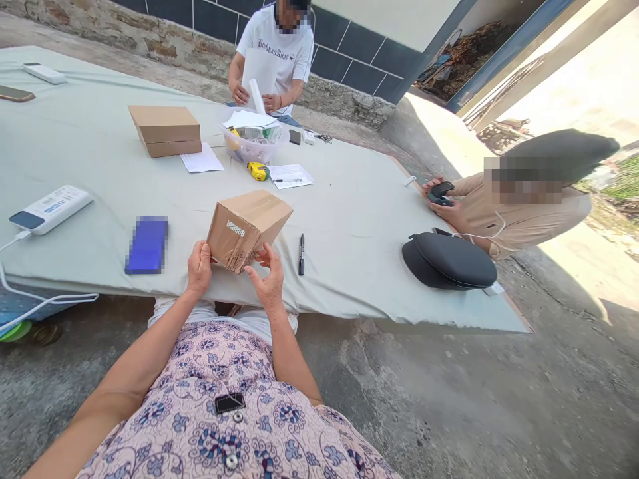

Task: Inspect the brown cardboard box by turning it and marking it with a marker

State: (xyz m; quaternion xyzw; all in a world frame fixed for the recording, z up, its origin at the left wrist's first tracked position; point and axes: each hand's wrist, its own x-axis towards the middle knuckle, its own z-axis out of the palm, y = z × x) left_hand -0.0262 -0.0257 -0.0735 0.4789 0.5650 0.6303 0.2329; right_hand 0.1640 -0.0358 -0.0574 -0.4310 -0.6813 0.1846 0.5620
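A brown cardboard box, with a dotted white strip and dark marks on its near face, is tilted above the near edge of the table. My left hand grips its left side, thumb and fingers pressed together. My right hand holds the lower right corner with bent fingers. Right of the box lies a black marker on the cloth. To the left, a blurred blue item rests near my left hand.
Behind are a second cardboard box, a plastic basket, a yellow tape measure and paper with a pen. A white device lies left, a black case right. Two people sit at the far and right sides.
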